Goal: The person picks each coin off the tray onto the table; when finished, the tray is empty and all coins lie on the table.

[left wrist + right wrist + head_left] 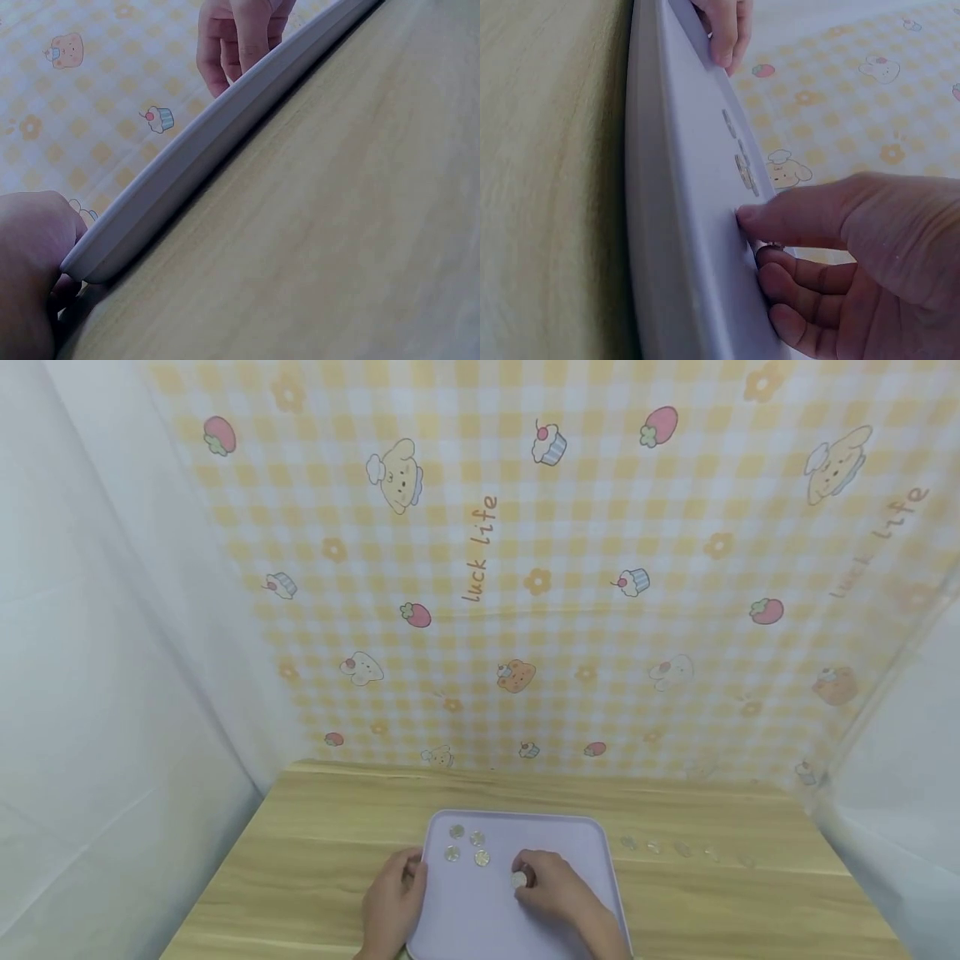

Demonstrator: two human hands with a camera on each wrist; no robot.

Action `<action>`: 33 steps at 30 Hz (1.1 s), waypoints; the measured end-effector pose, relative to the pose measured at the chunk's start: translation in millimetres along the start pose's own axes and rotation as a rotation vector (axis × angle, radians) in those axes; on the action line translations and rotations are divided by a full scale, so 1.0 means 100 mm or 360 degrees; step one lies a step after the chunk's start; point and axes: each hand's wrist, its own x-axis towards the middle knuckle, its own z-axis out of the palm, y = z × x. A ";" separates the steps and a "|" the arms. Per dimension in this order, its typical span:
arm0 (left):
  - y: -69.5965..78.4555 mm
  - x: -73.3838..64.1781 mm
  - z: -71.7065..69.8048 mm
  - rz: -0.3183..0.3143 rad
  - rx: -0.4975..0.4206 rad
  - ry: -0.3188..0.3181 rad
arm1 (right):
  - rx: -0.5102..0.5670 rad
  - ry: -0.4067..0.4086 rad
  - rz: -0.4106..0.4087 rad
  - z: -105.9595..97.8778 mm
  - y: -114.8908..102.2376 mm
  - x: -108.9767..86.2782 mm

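Note:
A shallow lilac tray [465, 918] lies on the wooden table. My left hand [393, 902] grips its left edge; in the left wrist view, part of that hand [34, 255] shows at the tray's corner. Over the right half of the tray, my right hand [551, 887] pinches a round silvery coin [519, 879] between thumb and fingers. The right wrist view shows this hand [825, 262] low against the tray floor, its fingers mostly hiding the coin. Several similar coins [482, 857] lie flat in the tray's far left part.
To the right of the tray, several small transparent pieces [682, 849] lie in a row on the table [720, 910]. A yellow checked cloth [540, 635] with cartoon prints hangs behind the table. White sheets [112, 693] hang at both sides.

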 end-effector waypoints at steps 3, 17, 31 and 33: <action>0.00 0.00 0.01 0.0022 0.0005 0.0024 | 0.0008 -0.0017 -0.0015 0.00 0.02 0.00; -0.02 -0.01 0.02 0.0058 0.0006 0.0066 | -0.0166 0.0043 -0.0073 0.03 0.01 0.01; -0.02 -0.01 0.02 0.0042 0.0013 0.0047 | -0.0218 0.0133 -0.0147 0.06 0.13 0.01; -0.02 -0.01 0.01 0.0053 0.0013 0.0061 | -0.0218 0.0136 -0.0159 0.05 0.14 0.02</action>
